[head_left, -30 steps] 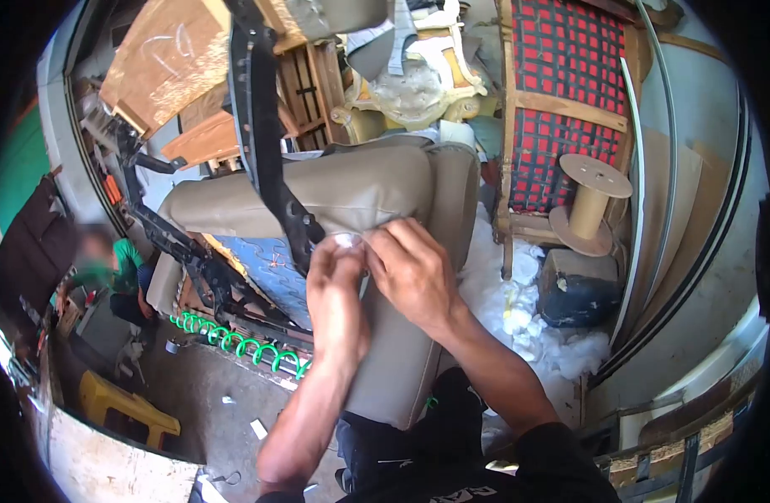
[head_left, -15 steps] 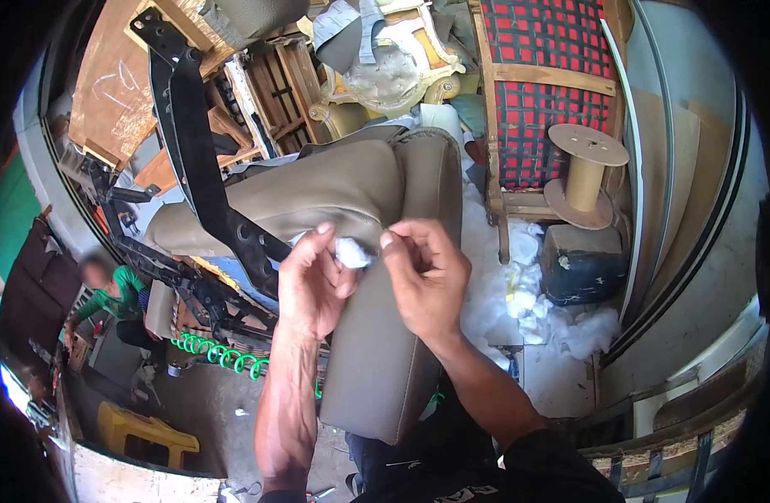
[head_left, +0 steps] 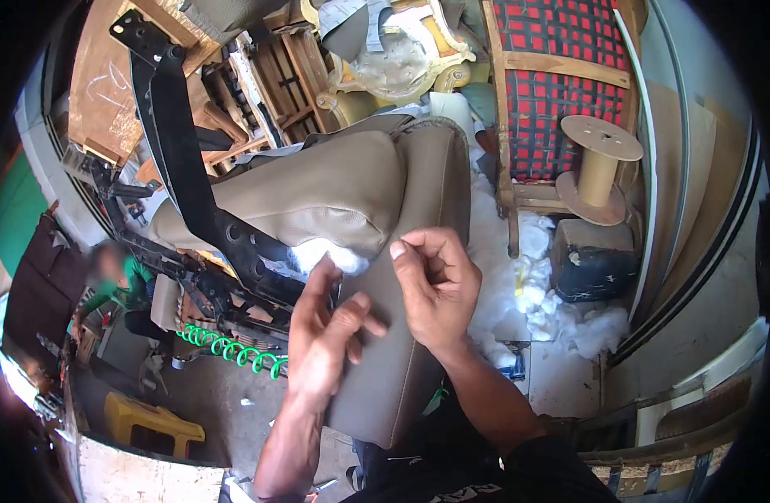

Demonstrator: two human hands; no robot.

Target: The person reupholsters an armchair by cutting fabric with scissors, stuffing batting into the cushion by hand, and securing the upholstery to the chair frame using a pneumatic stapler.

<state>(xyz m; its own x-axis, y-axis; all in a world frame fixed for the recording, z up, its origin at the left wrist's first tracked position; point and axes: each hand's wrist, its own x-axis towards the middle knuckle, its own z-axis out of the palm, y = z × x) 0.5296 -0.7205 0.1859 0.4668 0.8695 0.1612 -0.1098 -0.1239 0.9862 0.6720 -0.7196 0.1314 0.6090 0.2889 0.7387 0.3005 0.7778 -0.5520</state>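
A brown leather-like seat cushion (head_left: pixel 318 184) lies in front of me, with a padded side section (head_left: pixel 377 352) running down toward my body. White fibre stuffing (head_left: pixel 330 254) bulges from the gap at the cushion's lower edge. My left hand (head_left: pixel 325 348) is open below it, fingers apart, its index fingertip at the stuffing. Just right of the gap, my right hand (head_left: pixel 439 289) is closed in a pinch above the side section. Whatever its fingertips may hold is too small to make out. A black metal bracket (head_left: pixel 188 168) stands along the cushion's left side.
Loose white stuffing (head_left: pixel 532 293) covers the floor at right, near a dark block (head_left: pixel 595 260) and a cable spool (head_left: pixel 599 168). A green coiled hose (head_left: pixel 234 350) hangs at left. Beyond are a yellow stool (head_left: pixel 150 423) and a seated person in green (head_left: pixel 133 289).
My left hand has dropped and opened out, and the stuffing it held is now against the cushion's gap. The right hand stays pinched, slightly lower and to the right.
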